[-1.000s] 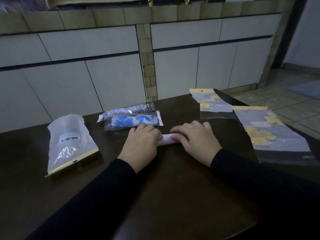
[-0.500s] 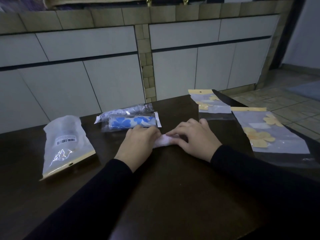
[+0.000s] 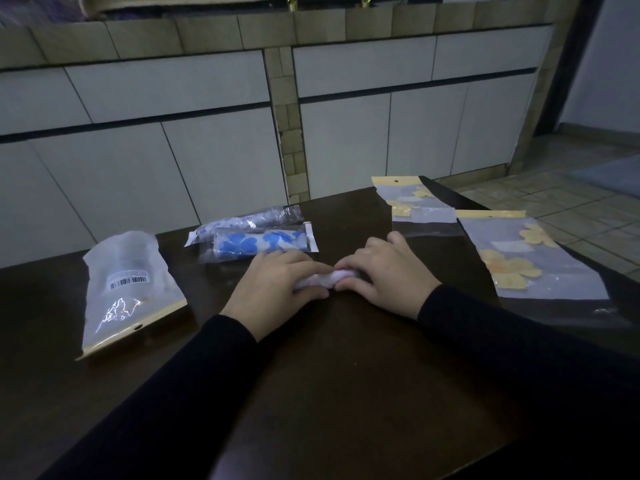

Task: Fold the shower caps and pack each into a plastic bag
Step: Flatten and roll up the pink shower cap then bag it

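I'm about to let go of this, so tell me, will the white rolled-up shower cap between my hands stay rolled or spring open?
The white shower cap looks thin, soft and crumpled, so it probably loosens once the left hand and right hand release. It likely weighs very little. Being roll-shaped on a smooth table, it might shift easily.

A home kitchen: tiled counter (image 3: 242,32) over pale cabinet doors (image 3: 214,168) (tiled floor (image 3: 571,216) beside), dark table (image 3: 346,375).

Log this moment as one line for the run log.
step: folding shower cap | left hand: grips it | right hand: grips it | packed: blue-flower bag on table
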`<state>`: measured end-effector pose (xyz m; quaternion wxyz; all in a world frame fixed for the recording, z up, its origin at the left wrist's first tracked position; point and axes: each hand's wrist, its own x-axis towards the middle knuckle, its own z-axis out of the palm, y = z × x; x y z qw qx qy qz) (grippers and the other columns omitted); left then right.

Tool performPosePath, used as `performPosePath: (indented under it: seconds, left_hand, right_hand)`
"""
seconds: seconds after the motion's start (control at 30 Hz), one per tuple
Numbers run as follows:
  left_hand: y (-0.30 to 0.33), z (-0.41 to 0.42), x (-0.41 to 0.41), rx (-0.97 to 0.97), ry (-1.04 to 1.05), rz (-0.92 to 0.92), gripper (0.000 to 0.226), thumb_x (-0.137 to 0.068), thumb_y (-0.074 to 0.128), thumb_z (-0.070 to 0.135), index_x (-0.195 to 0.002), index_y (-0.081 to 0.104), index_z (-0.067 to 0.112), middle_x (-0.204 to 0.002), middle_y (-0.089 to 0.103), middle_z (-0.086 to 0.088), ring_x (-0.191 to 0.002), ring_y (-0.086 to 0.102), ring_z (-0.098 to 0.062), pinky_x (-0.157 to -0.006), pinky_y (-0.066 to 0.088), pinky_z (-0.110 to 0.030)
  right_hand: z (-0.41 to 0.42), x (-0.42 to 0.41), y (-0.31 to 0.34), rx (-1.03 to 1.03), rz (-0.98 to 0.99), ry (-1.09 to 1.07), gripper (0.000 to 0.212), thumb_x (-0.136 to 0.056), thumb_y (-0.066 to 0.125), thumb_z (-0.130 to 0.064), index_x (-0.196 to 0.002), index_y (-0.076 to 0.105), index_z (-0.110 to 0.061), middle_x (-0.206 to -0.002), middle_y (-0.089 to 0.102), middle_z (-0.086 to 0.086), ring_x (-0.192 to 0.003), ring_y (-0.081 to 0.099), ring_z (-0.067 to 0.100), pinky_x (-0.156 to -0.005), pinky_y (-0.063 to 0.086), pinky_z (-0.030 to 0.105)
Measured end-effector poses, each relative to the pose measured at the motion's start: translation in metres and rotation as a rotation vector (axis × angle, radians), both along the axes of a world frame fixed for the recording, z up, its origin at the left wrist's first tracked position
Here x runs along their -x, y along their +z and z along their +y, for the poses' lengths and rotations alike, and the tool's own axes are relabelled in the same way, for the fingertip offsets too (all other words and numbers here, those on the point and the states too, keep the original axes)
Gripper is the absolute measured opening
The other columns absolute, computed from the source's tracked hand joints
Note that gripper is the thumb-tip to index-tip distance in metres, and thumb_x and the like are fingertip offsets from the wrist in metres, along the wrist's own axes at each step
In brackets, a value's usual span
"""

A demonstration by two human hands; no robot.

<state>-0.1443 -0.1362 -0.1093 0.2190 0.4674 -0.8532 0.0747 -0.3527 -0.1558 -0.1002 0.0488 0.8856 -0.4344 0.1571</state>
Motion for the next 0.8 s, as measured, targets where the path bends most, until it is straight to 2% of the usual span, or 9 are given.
performPosePath:
  seconds: [0.07,0.17,0.3,0.4,0.47,0.57,0.6,0.67,0.8]
  left_hand:
    - [-0.002,0.002,0.002,0.106,-0.011,-0.043,0.030,-0.087,0.058,0.044,-0.116,0.066,0.036,-0.093,0.066,0.010,-0.083,0.059,-0.009,-0.070,0.030,-0.025]
    - [-0.004,0.005,0.009,0.220,-0.027,-0.061,0.028,-0.092,0.052,0.039,-0.116,0.068,0.034,-0.083,0.062,0.007,-0.073,0.056,-0.010,-0.066,0.024,-0.024]
    - [-0.005,0.005,0.016,0.268,-0.028,-0.054,0.022,-0.091,0.060,0.034,-0.110,0.070,0.032,-0.081,0.063,0.007,-0.071,0.057,-0.011,-0.066,0.023,-0.023]
    - [-0.005,0.003,0.020,0.272,-0.010,-0.039,0.024,-0.092,0.057,0.035,-0.111,0.070,0.032,-0.081,0.063,0.007,-0.070,0.056,-0.009,-0.067,0.022,-0.021]
    - [-0.004,0.001,0.024,0.267,0.018,-0.034,0.024,-0.091,0.058,0.034,-0.112,0.069,0.031,-0.082,0.063,0.006,-0.070,0.057,-0.010,-0.067,0.026,-0.022]
    - [-0.003,-0.004,0.029,0.250,0.072,-0.021,0.027,-0.087,0.060,0.034,-0.112,0.069,0.030,-0.084,0.064,0.005,-0.071,0.059,-0.012,-0.068,0.031,-0.023]
    - [-0.002,-0.006,0.031,0.243,0.085,-0.017,0.028,-0.086,0.061,0.034,-0.113,0.068,0.029,-0.085,0.065,0.004,-0.073,0.060,-0.012,-0.068,0.033,-0.023]
    - [-0.002,-0.012,0.037,0.251,0.107,-0.002,0.030,-0.083,0.067,0.030,-0.113,0.069,0.027,-0.085,0.067,0.002,-0.071,0.061,-0.013,-0.066,0.034,-0.024]
    - [-0.003,-0.028,0.052,0.291,0.120,0.051,0.031,-0.079,0.076,0.022,-0.110,0.071,0.023,-0.079,0.065,0.000,-0.065,0.060,-0.016,-0.061,0.035,-0.026]
  right_hand:
    - [-0.001,0.001,-0.002,-0.053,-0.066,-0.020,0.034,-0.094,0.045,-0.052,-0.122,0.058,-0.038,-0.108,0.065,-0.013,-0.099,0.047,0.007,-0.092,0.029,0.034]
    - [-0.004,0.005,-0.001,-0.126,-0.131,-0.044,0.033,-0.092,0.048,-0.052,-0.121,0.059,-0.040,-0.108,0.063,-0.014,-0.100,0.043,0.005,-0.095,0.030,0.034]
    - [-0.007,0.011,0.000,-0.223,-0.194,-0.059,0.032,-0.088,0.054,-0.053,-0.119,0.059,-0.044,-0.108,0.060,-0.016,-0.096,0.033,-0.002,-0.097,0.029,0.032]
    - [-0.012,0.014,0.006,-0.226,-0.154,-0.049,0.035,-0.088,0.054,-0.055,-0.120,0.059,-0.044,-0.115,0.062,-0.015,-0.101,0.040,0.002,-0.095,0.029,0.031]
    - [-0.017,0.019,0.013,-0.318,-0.157,-0.070,0.041,-0.086,0.055,-0.057,-0.124,0.057,-0.041,-0.123,0.061,-0.014,-0.114,0.046,0.006,-0.102,0.031,0.034]
    - [-0.029,0.035,0.027,-0.468,-0.386,-0.157,0.043,-0.088,0.053,-0.055,-0.125,0.059,-0.033,-0.127,0.059,-0.010,-0.115,0.051,0.009,-0.101,0.041,0.035]
    - [-0.037,0.042,0.031,-0.433,-0.423,-0.215,0.041,-0.090,0.052,-0.052,-0.125,0.060,-0.030,-0.126,0.060,-0.008,-0.110,0.052,0.009,-0.097,0.042,0.031]
    - [-0.057,0.055,0.031,-0.261,-0.348,-0.384,0.037,-0.092,0.056,-0.043,-0.125,0.059,-0.027,-0.123,0.062,-0.001,-0.104,0.053,0.012,-0.092,0.041,0.031]
    - [-0.092,0.071,0.021,-0.043,-0.129,-0.599,0.040,-0.094,0.054,-0.030,-0.134,0.051,-0.026,-0.136,0.052,0.005,-0.121,0.046,0.025,-0.103,0.036,0.045]
